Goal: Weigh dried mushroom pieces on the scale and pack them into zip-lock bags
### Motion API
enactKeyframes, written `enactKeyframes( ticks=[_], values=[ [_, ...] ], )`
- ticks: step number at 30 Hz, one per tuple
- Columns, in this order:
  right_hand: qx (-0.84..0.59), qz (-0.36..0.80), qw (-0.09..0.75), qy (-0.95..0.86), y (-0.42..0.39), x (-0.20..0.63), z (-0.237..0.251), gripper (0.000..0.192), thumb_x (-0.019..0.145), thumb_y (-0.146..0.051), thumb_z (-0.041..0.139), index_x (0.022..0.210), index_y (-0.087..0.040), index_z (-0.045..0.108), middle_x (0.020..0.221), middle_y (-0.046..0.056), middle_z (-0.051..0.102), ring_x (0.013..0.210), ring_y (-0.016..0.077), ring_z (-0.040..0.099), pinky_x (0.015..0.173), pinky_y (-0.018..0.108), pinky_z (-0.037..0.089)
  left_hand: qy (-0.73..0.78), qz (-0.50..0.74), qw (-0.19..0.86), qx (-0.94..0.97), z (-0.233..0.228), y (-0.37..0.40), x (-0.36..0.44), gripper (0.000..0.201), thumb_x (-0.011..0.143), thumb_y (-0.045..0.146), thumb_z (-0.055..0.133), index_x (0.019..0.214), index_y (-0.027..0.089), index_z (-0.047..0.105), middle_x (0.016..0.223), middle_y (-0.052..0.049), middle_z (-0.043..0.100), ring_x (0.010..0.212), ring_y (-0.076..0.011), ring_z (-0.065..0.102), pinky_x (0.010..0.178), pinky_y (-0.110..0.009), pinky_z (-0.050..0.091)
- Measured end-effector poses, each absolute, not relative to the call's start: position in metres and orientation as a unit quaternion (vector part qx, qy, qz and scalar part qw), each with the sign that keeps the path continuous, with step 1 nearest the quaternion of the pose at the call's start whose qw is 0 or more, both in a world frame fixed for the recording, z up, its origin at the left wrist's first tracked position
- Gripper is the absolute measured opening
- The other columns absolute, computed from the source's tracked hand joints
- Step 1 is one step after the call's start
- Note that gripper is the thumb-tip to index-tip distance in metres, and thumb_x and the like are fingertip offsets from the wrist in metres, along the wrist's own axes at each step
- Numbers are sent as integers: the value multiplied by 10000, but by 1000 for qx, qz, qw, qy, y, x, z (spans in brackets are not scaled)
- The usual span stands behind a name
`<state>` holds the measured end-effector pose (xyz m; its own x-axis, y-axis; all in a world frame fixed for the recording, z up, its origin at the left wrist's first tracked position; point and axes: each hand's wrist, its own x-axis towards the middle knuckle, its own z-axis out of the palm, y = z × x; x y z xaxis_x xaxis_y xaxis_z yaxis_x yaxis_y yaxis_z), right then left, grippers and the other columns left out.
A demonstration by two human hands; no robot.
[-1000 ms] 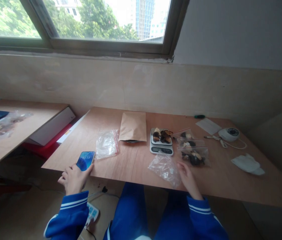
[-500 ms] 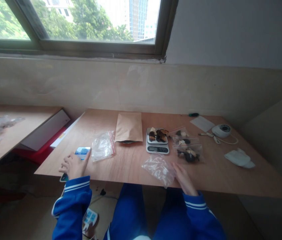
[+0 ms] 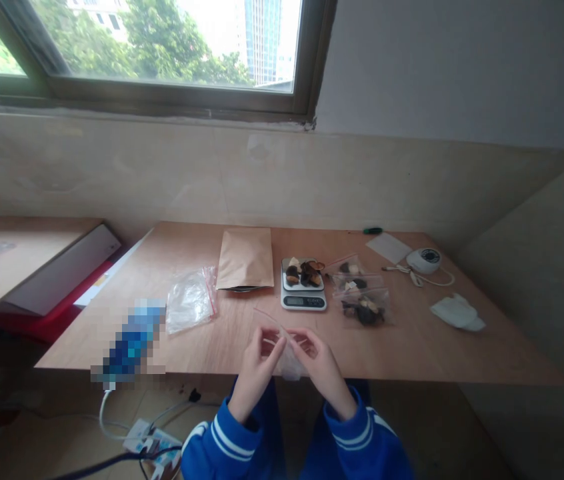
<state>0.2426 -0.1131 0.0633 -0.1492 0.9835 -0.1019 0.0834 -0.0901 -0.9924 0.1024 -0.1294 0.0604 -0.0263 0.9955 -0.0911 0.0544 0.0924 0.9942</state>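
At table edge (image 3: 412, 373), both hands (image 3: 287, 357) fingertip-to-fingertip w/ clear bag (image 3: 289, 353) between

Near edge, centre: left hand (image 3: 257, 357) and right hand (image 3: 319, 360) side by side, zip bag (image 3: 287, 347) between.
Left on desk (image 3: 437, 353): phone (image 3: 129, 343), then empty bags (image 3: 189, 300).
Middle, behind hands: paper pouch (image 3: 245, 259), scale (image 3: 303, 285) to its right.
Right of scale: filled bags (image 3: 359, 300).
Far right: cloth (image 3: 457, 312).
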Motion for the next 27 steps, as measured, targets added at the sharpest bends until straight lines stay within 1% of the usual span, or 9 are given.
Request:
enactKeyframes(
  ticks=[5, 9, 11, 13, 16, 19, 23, 25, 27],
  values=[
    [-524, 525, 464, -484, -111, 238, 48, 397, 763, -540, 599, 934, -182, 616, 687, 18, 633, 570, 153, 597, 547, 271, 500, 566, 508, 429, 488, 49, -130, 97, 238, 819, 449, 531, 803, 212, 508, 744, -23, 599, 709, -170, 600, 648, -287, 479],
    [-551, 501, 498, -445, -99, 252, 36, 480, 722, -631, 583, 880, -178, 586, 611, 9, 613, 479, 133, 543, 461, 252, 455, 617, 560, 344, 433, 40, -128, 94, 253, 817, 480, 515, 801, 229, 490, 688, 0, 558, 650, -159, 570, 628, -288, 469],
    [-540, 498, 469, -492, -88, 263, 36, 482, 767, -632, 526, 889, -173, 606, 697, 42, 648, 560, 146, 579, 514, 260, 476, 626, 576, 328, 411, 37, -121, 92, 262, 811, 491, 518, 818, 230, 491, 688, 1, 557, 660, -162, 573, 644, -295, 477],
    [-532, 456, 446, -556, -73, 276, 38, 461, 835, -595, 448, 941, -180, 617, 874, 78, 668, 744, 177, 620, 645, 291, 508, 633, 589, 312, 394, 34, -110, 90, 269, 806, 493, 523, 827, 228, 483, 692, -3, 558, 670, -163, 578, 657, -300, 482],
    [-548, 302, 445, -640, -38, 293, 40, 393, 870, -507, 433, 1040, -187, 586, 1083, 113, 607, 1000, 223, 566, 847, 357, 477, 635, 610, 276, 387, 24, -86, 91, 265, 817, 483, 503, 830, 223, 458, 712, -14, 557, 683, -163, 578, 672, -307, 483],
    [-586, 169, 408, -679, 1, 299, 40, 337, 867, -403, 461, 1064, -154, 572, 1070, 149, 577, 1071, 258, 513, 949, 411, 406, 625, 627, 197, 421, 9, -63, 97, 243, 855, 463, 413, 809, 225, 421, 756, -35, 537, 727, -170, 570, 711, -332, 483],
    [-637, 86, 325, -694, 33, 286, 40, 396, 823, -358, 547, 1156, -143, 541, 1094, 160, 544, 1082, 284, 486, 952, 416, 384, 628, 614, 77, 472, -7, -51, 104, 238, 871, 397, 348, 723, 221, 408, 924, -101, 507, 963, -216, 523, 900, -419, 416],
    [-629, 70, 288, -719, 39, 278, 38, 456, 797, -358, 591, 1202, -161, 524, 1127, 157, 525, 1076, 292, 480, 919, 408, 403, 631, 600, 47, 490, -10, -52, 105, 208, 861, 345, 384, 708, 211, 430, 987, -119, 498, 1020, -229, 495, 948, -448, 374],
    [-624, 57, 255, -737, 42, 272, 34, 446, 790, -331, 603, 1202, -174, 536, 1124, 152, 527, 1051, 296, 485, 887, 406, 417, 625, 579, 13, 524, -10, -54, 105, 166, 849, 273, 413, 707, 198, 458, 1051, -134, 505, 1060, -236, 488, 964, -460, 354]
  ],
)
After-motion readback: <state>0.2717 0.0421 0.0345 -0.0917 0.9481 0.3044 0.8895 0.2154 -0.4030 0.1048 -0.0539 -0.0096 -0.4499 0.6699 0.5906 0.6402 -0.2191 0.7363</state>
